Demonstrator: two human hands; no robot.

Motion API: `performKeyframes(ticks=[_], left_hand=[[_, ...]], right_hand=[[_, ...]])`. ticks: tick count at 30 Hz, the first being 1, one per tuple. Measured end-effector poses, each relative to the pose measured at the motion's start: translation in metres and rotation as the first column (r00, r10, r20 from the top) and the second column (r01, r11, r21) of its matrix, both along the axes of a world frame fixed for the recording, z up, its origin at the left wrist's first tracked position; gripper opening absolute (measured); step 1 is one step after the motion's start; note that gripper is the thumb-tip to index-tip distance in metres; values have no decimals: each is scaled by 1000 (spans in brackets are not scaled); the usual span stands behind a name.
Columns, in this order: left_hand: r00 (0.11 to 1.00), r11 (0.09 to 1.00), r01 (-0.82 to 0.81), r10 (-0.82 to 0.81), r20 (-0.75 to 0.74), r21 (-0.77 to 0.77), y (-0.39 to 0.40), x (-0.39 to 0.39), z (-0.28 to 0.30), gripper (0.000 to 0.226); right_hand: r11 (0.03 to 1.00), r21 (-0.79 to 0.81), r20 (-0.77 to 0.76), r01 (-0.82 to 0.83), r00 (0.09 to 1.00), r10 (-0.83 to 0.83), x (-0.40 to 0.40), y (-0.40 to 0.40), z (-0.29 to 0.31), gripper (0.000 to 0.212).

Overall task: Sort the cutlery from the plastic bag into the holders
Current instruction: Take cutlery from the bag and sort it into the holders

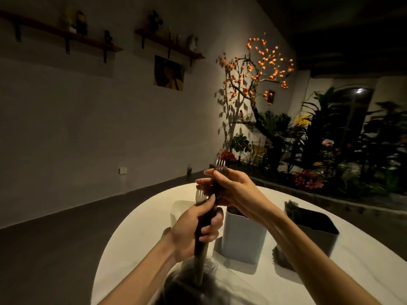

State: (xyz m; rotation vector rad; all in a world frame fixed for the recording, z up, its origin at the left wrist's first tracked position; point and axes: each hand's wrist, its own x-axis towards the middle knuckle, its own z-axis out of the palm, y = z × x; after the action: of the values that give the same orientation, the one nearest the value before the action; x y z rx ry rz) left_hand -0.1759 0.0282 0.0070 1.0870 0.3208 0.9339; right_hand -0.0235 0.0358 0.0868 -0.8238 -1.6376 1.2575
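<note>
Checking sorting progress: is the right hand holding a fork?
Yes, the right hand grips a metal fork whose tines stick up above its fingers, over the white round table.

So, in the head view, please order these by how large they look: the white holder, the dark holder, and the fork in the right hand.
1. white holder
2. dark holder, similar in size but farther away and partly hidden by the arm, so this ranking is unsure
3. fork in the right hand, clearly smallest

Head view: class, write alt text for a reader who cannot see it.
Above a white round table, the left hand grips a bundle of dark-handled cutlery while the right hand pinches one fork. Behind stand three holders.
</note>
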Motion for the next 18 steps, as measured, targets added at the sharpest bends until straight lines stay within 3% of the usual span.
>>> performKeyframes(ticks=[6, 11, 15, 18], left_hand=[[993, 1000, -19, 21, -114, 21, -48, 44, -1, 46], [989, 1000, 20, -23, -148, -22, -84, 89, 9, 53], [973, 999, 44, -41, -226, 6, -97, 113, 10, 54], [977, 998, -15, 0, -214, -65, -101, 131, 8, 56]], right_hand=[[984, 62, 162, 166, 971, -174, 59, -55, -7, 26], [956, 135, 169, 261, 944, -282, 101, -91, -13, 28], [968, 55, 170, 243, 953, -249, 122, -107, -22, 23], [944, 36, 147, 329, 932, -331, 135, -113, -29, 22]])
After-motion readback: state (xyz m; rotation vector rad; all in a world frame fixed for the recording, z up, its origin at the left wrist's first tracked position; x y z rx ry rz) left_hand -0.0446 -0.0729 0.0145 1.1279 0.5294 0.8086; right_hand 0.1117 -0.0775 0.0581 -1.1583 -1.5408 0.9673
